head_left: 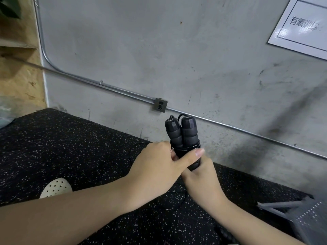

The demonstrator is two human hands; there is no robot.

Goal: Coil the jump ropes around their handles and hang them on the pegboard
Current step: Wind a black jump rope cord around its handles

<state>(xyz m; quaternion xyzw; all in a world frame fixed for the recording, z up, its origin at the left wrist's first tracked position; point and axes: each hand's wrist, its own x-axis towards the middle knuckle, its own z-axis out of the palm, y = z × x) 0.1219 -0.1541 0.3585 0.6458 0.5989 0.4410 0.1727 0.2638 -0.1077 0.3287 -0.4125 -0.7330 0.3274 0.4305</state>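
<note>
Two black foam jump rope handles (183,132) stand side by side, upright, in the middle of the view. Thin black rope (187,147) is wound in a few turns around their middle. My right hand (203,175) grips the lower ends of the handles from below. My left hand (159,161) wraps the bundle from the left, its thumb laid across the front just under the coils. A loose length of black rope (177,197) trails down over the floor between my forearms. No pegboard shows in the part of the wall I see.
Black speckled rubber floor (79,149) meets a grey concrete wall (159,50) carrying a metal conduit (106,85) and a socket box (160,105). A white perforated shoe (56,189) is at lower left. A grey perforated metal stand (304,213) sits at lower right. A white sign (304,23) hangs upper right.
</note>
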